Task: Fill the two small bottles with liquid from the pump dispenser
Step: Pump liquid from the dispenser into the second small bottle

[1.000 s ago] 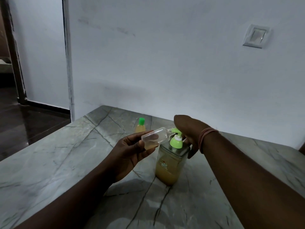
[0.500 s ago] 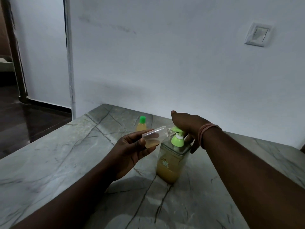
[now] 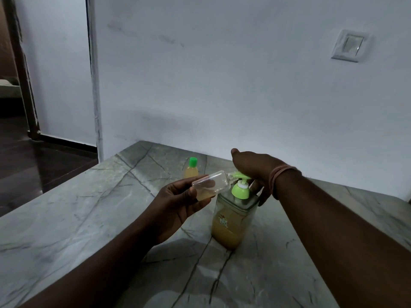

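My left hand (image 3: 178, 203) holds a small clear bottle (image 3: 211, 184) on its side, its mouth against the green pump nozzle (image 3: 239, 174). A little yellow liquid lies in the bottle's lower part. The pump dispenser (image 3: 233, 218) stands on the marble table (image 3: 77, 218), clear-walled with yellow liquid in its lower half and a green collar. My right hand (image 3: 255, 168) rests flat on top of the pump head, fingers draped over it. A second small bottle (image 3: 191, 168) with a green cap and yellow liquid stands upright farther back.
The white wall (image 3: 222, 85) rises directly behind the table's far edge, with a light switch (image 3: 349, 45) at the upper right. The table's left edge drops to a dark floor (image 3: 33, 163), beside a doorway (image 3: 13, 74).
My right hand has lifted slightly with the pump head, which stands higher now than a second ago. The left hand keeps the small bottle at the nozzle.
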Action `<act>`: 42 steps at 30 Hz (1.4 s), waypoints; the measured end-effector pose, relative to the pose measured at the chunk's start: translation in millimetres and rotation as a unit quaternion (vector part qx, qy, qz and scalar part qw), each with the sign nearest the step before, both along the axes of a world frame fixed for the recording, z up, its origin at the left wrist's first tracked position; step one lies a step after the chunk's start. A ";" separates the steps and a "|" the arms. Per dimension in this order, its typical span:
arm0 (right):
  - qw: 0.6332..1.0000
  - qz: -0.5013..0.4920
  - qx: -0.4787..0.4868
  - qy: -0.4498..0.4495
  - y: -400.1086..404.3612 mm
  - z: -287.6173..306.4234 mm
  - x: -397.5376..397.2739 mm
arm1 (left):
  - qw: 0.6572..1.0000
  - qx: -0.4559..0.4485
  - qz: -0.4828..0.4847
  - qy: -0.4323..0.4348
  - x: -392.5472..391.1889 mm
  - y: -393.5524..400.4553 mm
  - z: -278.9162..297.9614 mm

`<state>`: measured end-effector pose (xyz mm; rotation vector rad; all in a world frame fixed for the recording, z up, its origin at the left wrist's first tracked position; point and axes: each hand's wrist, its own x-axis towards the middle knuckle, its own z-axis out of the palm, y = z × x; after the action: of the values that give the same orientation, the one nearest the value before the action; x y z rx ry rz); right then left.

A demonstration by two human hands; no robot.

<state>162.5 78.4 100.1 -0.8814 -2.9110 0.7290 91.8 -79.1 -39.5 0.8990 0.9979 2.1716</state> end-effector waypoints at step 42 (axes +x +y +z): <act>1.000 -0.010 -0.002 -0.006 -0.3 -5.8 -2.9 | 1.000 0.000 -0.005 -0.001 2.3 -1.9 0.1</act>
<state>159.6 78.1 94.3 -0.9171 -2.9085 0.7305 94.1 -81.0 -39.4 0.8988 0.9910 2.1638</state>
